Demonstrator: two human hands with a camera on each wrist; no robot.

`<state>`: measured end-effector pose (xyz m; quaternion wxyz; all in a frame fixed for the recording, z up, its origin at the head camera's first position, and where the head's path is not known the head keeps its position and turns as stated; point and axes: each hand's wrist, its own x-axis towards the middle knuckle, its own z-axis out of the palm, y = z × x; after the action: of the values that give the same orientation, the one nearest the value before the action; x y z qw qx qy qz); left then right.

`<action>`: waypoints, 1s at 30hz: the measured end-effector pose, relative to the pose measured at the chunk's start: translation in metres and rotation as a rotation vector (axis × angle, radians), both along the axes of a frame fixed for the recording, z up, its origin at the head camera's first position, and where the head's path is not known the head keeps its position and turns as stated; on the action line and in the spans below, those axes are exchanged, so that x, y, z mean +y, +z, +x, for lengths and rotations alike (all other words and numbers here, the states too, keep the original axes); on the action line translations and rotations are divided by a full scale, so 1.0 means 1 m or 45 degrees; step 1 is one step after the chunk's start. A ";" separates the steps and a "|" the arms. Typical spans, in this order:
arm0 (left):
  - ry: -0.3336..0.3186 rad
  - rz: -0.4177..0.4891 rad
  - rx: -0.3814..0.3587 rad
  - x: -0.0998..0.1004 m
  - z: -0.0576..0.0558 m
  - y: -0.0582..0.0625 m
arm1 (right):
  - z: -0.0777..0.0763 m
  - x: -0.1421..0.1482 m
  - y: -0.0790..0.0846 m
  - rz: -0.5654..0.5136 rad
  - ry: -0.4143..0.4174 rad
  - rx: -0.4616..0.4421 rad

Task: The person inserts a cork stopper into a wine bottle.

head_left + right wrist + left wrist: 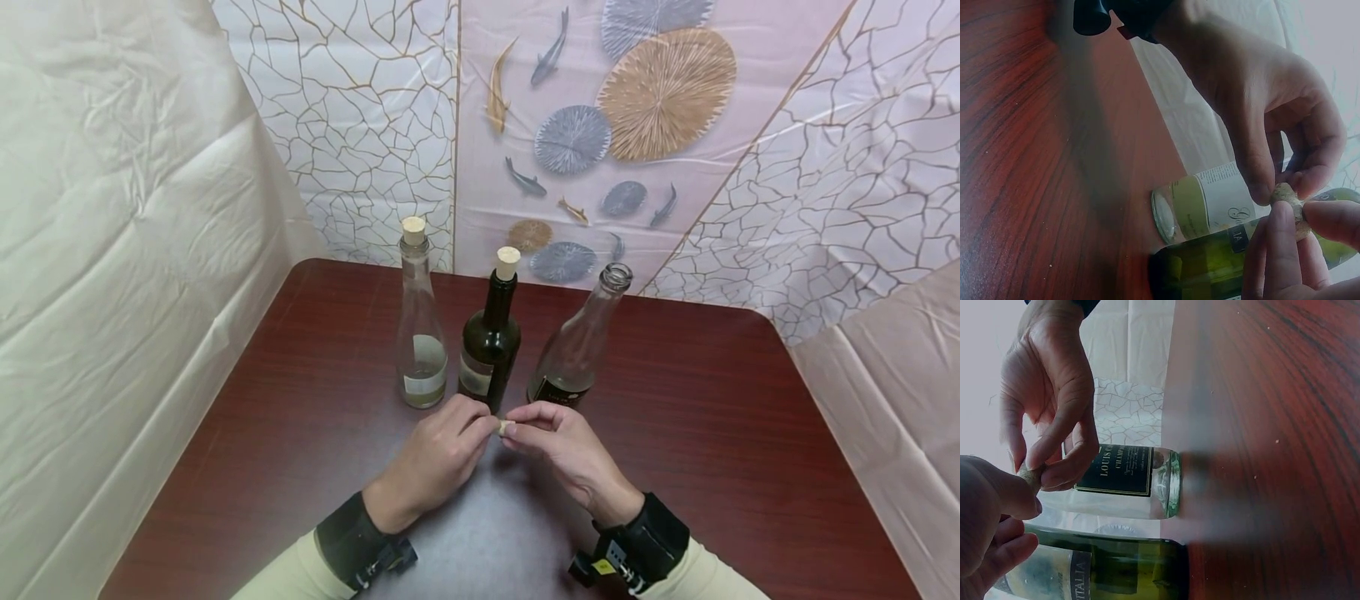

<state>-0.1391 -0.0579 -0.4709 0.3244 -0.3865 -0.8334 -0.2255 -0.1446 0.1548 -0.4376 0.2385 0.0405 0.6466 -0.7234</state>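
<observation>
A small pale cork (505, 427) is pinched between both hands, in front of the bottles. My left hand (431, 460) holds its left end with thumb and fingertips, and my right hand (576, 457) grips the other end. In the right wrist view the cork (1284, 191) looks speckled, partly hidden by fingers. Just behind the hands stands a dark green bottle (491, 333) with a cork (507, 263) in its neck. To its right is a clear bottle (576, 350) with a black label and an uncorked mouth.
A clear bottle (423, 362) with a pale label and a cork (413, 230) in its mouth stands to the left. All stand on a reddish-brown table (690, 433). Patterned cloth (360, 125) hangs behind, and plain pale cloth (135, 250) lines the left side.
</observation>
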 end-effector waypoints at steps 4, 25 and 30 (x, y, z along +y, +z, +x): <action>-0.003 0.000 -0.044 0.003 -0.001 -0.002 | 0.001 0.003 -0.001 0.053 -0.033 0.024; -0.054 0.375 -0.298 0.040 -0.019 0.019 | 0.019 0.046 -0.003 0.072 -0.258 0.038; -0.103 0.502 -0.313 0.056 -0.023 0.037 | 0.024 0.054 -0.006 0.061 -0.300 0.008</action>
<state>-0.1626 -0.0022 -0.4344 0.2803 -0.3181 -0.7904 -0.4422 -0.1205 0.2090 -0.4432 0.1486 0.1196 0.6553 -0.7309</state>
